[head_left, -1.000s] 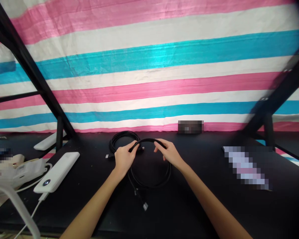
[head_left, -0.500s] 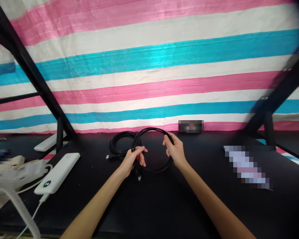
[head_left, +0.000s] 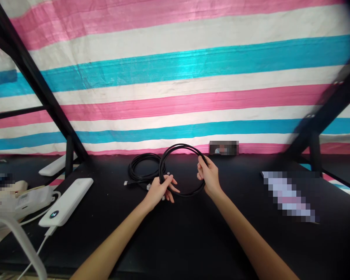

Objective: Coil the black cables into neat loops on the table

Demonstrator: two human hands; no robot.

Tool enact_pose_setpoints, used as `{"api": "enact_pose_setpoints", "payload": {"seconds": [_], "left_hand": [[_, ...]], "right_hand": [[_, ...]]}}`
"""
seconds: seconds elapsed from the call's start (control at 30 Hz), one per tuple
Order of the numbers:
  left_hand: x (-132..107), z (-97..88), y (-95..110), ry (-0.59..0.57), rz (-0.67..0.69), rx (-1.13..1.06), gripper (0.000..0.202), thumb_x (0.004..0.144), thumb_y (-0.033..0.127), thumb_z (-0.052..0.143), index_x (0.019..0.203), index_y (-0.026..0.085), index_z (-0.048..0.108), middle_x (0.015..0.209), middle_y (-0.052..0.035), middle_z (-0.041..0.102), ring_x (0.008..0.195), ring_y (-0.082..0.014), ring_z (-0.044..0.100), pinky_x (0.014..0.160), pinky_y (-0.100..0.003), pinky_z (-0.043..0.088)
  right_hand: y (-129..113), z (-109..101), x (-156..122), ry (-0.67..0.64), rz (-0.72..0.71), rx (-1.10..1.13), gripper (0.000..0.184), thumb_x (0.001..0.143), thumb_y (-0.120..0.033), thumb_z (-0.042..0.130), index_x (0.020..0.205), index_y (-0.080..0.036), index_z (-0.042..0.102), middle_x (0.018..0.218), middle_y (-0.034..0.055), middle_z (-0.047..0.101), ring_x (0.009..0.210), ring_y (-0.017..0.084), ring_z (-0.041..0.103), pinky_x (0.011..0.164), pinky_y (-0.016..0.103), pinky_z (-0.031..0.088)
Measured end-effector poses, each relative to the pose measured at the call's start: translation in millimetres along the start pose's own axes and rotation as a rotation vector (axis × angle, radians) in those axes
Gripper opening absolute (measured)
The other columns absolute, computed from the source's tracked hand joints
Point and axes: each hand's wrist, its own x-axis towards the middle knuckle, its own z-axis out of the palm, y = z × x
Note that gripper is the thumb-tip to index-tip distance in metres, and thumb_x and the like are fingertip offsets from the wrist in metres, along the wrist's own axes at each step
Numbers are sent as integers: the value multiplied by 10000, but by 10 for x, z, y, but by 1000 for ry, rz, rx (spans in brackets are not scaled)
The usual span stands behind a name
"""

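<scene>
A black cable (head_left: 181, 146) is wound into a round coil of several loops, held up between my two hands. My left hand (head_left: 160, 190) grips the coil's lower left side, thumb over the loops and the other fingers partly extended. My right hand (head_left: 209, 175) is closed around the right side of the coil. Behind my left hand, a second coiled black cable (head_left: 144, 156) lies on the black tabletop (head_left: 181, 237), its light-coloured USB plug (head_left: 125, 183) pointing left. Small pale connector ends show close to my left fingers; which cable they belong to I cannot tell.
To the left lies a white power bank (head_left: 67, 202) with a plugged-in white cord, beside a white power strip (head_left: 32, 202). A blurred-out flat item (head_left: 290, 198) lies on the right. A small dark pixelated object (head_left: 224, 148) stands at the back, before the striped sheet (head_left: 175, 93).
Both hands have shifted slightly to the right with the held coil, which now stands a little higher. The second coil has stayed in place on the tabletop.
</scene>
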Motion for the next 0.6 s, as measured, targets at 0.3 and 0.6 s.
{"api": "enact_pose_setpoints", "payload": {"seconds": [0.3, 0.6], "left_hand": [[6, -81, 51, 167, 10, 65, 465, 792, 593, 449, 706, 142, 524, 397, 30, 511, 230, -80, 414, 273, -169, 209], [34, -71, -35, 104, 72, 136, 455, 816, 593, 432, 680, 168, 523, 257, 82, 314, 209, -97, 359, 276, -172, 207]], "right_hand": [[1, 19, -36, -111, 32, -127, 408, 682, -379, 642, 1021, -162, 581, 528, -97, 436, 312, 24, 296, 285, 175, 287], [8, -68, 37, -15, 51, -243, 288, 665, -335, 614, 884, -148, 632, 484, -87, 397, 333, 36, 310, 277, 167, 247]]}}
